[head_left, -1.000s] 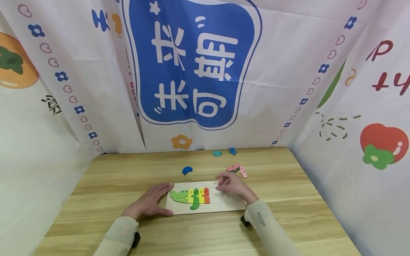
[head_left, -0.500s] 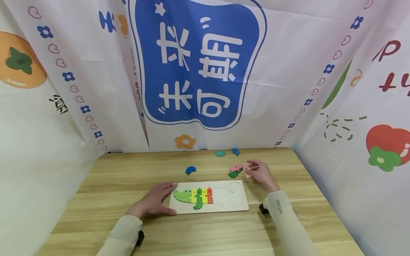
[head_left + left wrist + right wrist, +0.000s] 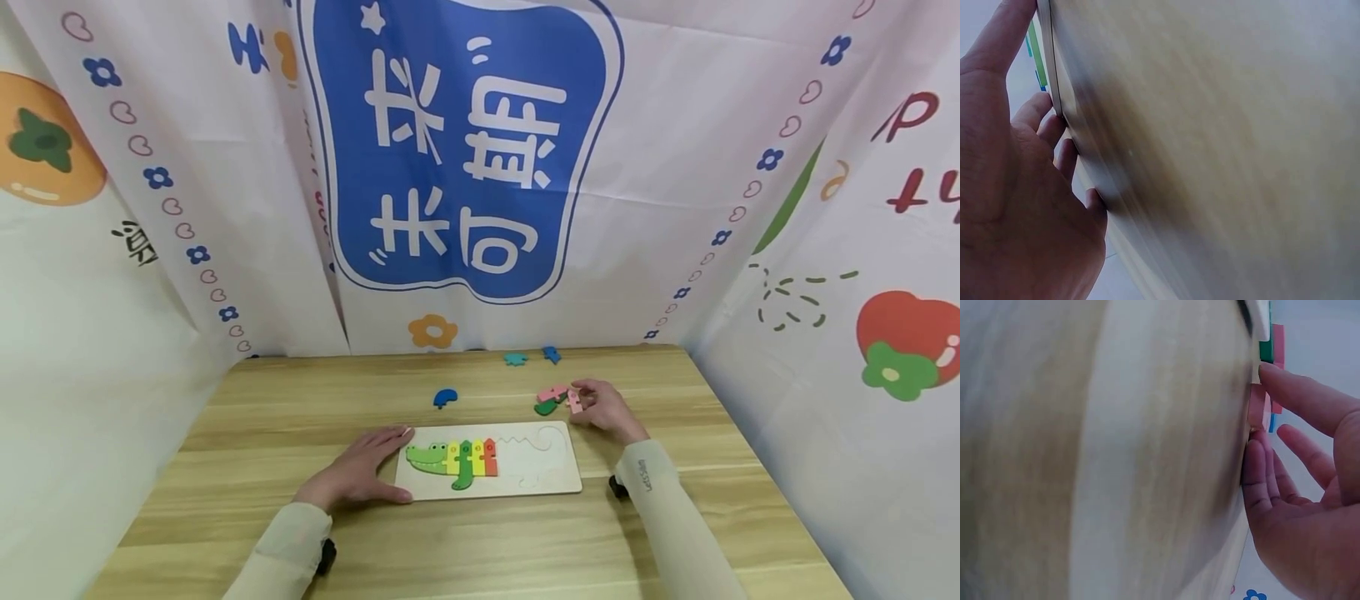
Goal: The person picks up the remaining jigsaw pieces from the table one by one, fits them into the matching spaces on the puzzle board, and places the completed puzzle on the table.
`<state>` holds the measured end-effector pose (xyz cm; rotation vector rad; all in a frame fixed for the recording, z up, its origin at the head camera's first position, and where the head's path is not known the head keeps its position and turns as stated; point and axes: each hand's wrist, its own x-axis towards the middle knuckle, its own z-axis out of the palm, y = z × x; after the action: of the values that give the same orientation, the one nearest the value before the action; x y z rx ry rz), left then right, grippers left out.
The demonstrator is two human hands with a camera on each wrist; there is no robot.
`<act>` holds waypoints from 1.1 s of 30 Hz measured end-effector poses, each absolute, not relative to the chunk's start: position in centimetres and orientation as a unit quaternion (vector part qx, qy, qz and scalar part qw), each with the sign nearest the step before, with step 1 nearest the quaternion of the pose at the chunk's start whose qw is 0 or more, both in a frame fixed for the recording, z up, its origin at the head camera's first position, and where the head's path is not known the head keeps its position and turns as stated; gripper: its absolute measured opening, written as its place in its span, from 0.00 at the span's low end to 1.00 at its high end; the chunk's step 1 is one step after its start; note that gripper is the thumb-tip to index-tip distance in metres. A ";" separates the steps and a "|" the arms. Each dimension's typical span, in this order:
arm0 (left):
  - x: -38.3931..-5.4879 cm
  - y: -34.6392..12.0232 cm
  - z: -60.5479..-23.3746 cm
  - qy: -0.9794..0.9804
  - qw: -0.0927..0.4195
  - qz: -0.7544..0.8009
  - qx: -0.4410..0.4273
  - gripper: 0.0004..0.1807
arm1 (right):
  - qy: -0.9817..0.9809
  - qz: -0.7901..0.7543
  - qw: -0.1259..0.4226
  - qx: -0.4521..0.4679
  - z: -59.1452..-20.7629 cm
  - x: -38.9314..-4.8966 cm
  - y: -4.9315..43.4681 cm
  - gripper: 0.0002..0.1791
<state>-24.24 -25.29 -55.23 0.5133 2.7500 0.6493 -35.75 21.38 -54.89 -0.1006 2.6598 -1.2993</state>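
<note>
A pale wooden puzzle board (image 3: 536, 479) lies on the table, its left part filled with a crocodile head and body pieces (image 3: 453, 460) in green, yellow and red. My left hand (image 3: 356, 471) spans the board's left end, thumb at the near corner and fingers at the far one. Past the board's far right corner, my right hand (image 3: 607, 411) is down at a pink puzzle piece (image 3: 574, 401). In the right wrist view the thumb and fingers lie spread around that pink piece, the thumb tip apart from it. Beside it are another pink piece (image 3: 552, 392) and a green piece (image 3: 547, 408).
A dark blue piece (image 3: 445, 397) lies beyond the board. Farther back, near the table's far edge, are a teal piece (image 3: 516, 359) and a smaller blue piece (image 3: 551, 354). Printed white cloth (image 3: 645, 208) hangs behind and at both sides of the wooden table (image 3: 480, 550).
My right hand has left the board's upper right part and gone right and away to the pink pieces, then lowered around one. The left hand stays at the board's left end.
</note>
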 end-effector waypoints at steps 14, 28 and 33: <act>-24.5 -25.1 -55.4 0.951 0.138 0.221 0.167 0.61 | 0.919 -0.379 0.100 -0.045 -55.0 -35.9 21.2 0.33; -24.3 -25.2 -55.1 0.950 0.130 0.216 0.183 0.61 | 0.920 -0.381 0.084 -0.040 -54.7 -35.8 20.7 0.37; -24.3 -25.1 -54.9 0.950 0.135 0.221 0.178 0.61 | 0.914 -0.396 0.066 -0.053 -54.1 -35.3 20.4 0.39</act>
<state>-24.26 -25.11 -54.91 0.5144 2.7507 0.6388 -35.27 20.42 -54.13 -0.1593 2.7579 -1.1938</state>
